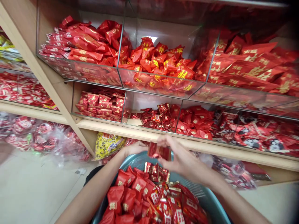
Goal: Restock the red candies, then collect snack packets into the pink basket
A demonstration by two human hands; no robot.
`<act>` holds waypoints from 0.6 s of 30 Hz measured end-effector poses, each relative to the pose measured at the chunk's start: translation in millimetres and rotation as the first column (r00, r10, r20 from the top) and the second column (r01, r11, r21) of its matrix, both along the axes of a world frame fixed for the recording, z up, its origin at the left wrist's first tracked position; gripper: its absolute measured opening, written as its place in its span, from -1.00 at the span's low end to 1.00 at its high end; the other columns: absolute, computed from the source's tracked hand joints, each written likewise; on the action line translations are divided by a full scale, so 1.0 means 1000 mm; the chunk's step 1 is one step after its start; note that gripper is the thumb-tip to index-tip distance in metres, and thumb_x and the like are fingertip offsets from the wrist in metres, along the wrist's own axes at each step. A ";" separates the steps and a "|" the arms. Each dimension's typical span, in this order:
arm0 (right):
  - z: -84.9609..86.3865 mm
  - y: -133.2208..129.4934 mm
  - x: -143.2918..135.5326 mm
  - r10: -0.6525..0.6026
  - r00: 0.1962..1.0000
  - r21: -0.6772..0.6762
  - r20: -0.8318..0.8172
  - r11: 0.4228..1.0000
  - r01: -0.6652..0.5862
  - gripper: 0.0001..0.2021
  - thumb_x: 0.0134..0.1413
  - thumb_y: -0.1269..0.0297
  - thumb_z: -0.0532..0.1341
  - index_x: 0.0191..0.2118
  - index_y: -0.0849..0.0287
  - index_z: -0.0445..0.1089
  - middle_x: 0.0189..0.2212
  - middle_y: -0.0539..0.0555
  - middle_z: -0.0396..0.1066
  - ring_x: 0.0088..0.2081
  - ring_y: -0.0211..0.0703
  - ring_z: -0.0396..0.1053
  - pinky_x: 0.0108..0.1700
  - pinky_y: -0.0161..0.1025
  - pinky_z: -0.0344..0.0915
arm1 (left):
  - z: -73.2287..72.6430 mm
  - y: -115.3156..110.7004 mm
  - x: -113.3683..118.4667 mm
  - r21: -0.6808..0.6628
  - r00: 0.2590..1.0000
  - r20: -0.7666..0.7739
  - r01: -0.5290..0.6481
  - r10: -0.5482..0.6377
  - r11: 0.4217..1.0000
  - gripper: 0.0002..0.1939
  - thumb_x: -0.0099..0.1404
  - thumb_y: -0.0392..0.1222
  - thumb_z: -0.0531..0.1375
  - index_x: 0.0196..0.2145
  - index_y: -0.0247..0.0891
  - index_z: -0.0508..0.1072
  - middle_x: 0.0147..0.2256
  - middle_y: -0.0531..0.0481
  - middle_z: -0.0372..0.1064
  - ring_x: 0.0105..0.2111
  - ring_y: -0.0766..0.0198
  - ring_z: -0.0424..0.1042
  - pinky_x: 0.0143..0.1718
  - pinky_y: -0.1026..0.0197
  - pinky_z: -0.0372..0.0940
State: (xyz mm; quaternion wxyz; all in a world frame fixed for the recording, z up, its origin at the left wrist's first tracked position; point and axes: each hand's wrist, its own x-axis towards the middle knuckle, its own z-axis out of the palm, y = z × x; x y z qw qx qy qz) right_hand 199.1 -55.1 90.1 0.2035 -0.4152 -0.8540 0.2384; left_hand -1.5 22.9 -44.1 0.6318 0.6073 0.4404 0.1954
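Note:
My right hand (174, 154) is closed around small red wrapped candies (158, 151), above the far side of a teal basket (216, 202). My left hand (137, 147) is at the basket's far left rim, beside those candies; its fingers are partly hidden and blurred. Inside the basket lie red packets with gold print (116, 197), red-and-white packets (167, 208) and a few dark red, gold-edged pieces (156, 172). Just beyond my hands, a lower shelf bin holds similar dark red candies (163, 116).
Clear-fronted bins with red packets (161, 67) fill the upper shelf. A wooden shelf edge (221, 151) runs behind my hands. Below it are a yellow bag (108, 144) and plastic bags of candy (233, 172). A slanted wooden post (44, 73) stands left, above pale floor (46, 183).

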 end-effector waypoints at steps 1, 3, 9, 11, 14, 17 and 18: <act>-0.016 -0.007 0.010 0.030 0.999 -0.089 -0.023 0.995 -0.032 -0.61 -0.01 0.34 0.18 -0.02 0.04 0.13 -0.12 0.05 0.33 -0.06 -0.12 0.29 -0.04 -0.15 0.25 | 0.002 -0.001 0.000 0.002 1.000 -0.006 0.010 -0.010 1.000 -0.50 -0.09 0.23 0.29 -0.56 -0.36 0.48 -0.65 0.11 0.24 -0.60 0.39 0.13 -0.55 0.29 0.04; -0.049 -0.015 0.027 0.008 1.000 -0.185 -0.015 0.983 -0.011 -0.61 -0.01 0.35 0.18 -0.03 0.07 0.12 -0.11 0.07 0.32 -0.04 -0.12 0.28 0.00 -0.15 0.24 | 0.008 -0.003 0.002 0.002 0.999 -0.026 0.037 -0.037 0.999 -0.48 -0.06 0.26 0.26 -0.56 -0.36 0.47 -0.65 0.11 0.22 -0.61 0.40 0.12 -0.55 0.28 0.03; -0.102 -0.013 0.048 -0.125 0.976 -0.140 0.180 0.979 0.151 -0.66 0.00 0.41 0.13 -0.04 0.11 0.19 -0.10 0.13 0.34 -0.01 -0.02 0.27 0.02 -0.06 0.21 | 0.016 -0.005 0.007 -0.019 0.996 -0.059 0.072 -0.073 0.997 -0.47 -0.02 0.29 0.22 -0.55 -0.33 0.45 -0.64 0.12 0.20 -0.61 0.39 0.11 -0.55 0.29 0.01; -0.106 -0.013 0.049 -0.115 0.976 -0.135 0.187 0.981 0.141 -0.64 0.03 0.42 0.11 0.00 0.12 0.18 -0.07 0.14 0.34 0.01 -0.02 0.27 0.03 -0.08 0.21 | 0.015 -0.004 0.006 -0.031 0.995 -0.065 0.075 -0.077 0.997 -0.47 -0.02 0.30 0.22 -0.57 -0.32 0.43 -0.65 0.13 0.16 -0.61 0.40 0.09 -0.56 0.29 0.01; -0.112 -0.015 0.049 -0.113 0.980 -0.134 0.166 0.982 0.136 -0.57 0.07 0.41 0.09 0.09 0.10 0.15 0.00 0.14 0.33 0.05 -0.04 0.26 0.07 -0.10 0.20 | 0.011 -0.002 0.005 -0.045 0.994 -0.073 0.073 -0.076 0.996 -0.47 -0.02 0.29 0.22 -0.59 -0.31 0.40 -0.66 0.14 0.13 -0.62 0.39 0.08 -0.56 0.28 0.01; -0.118 -0.017 0.048 -0.129 0.984 -0.130 0.121 0.981 0.145 -0.62 0.12 0.36 0.08 0.08 0.07 0.19 0.01 0.10 0.34 0.05 -0.06 0.27 0.09 -0.09 0.20 | 0.008 -0.001 0.003 -0.042 0.994 -0.078 0.070 -0.073 0.997 -0.49 -0.02 0.27 0.23 -0.58 -0.32 0.42 -0.66 0.13 0.14 -0.61 0.39 0.08 -0.55 0.28 0.02; -0.120 -0.017 0.047 -0.132 0.986 -0.128 0.102 0.981 0.144 -0.65 0.14 0.34 0.07 0.06 0.06 0.22 0.00 0.09 0.36 0.05 -0.06 0.28 0.09 -0.09 0.20 | 0.007 -0.001 0.003 -0.041 0.994 -0.078 0.070 -0.073 0.997 -0.49 -0.01 0.27 0.23 -0.59 -0.32 0.41 -0.66 0.13 0.14 -0.61 0.39 0.08 -0.54 0.28 0.02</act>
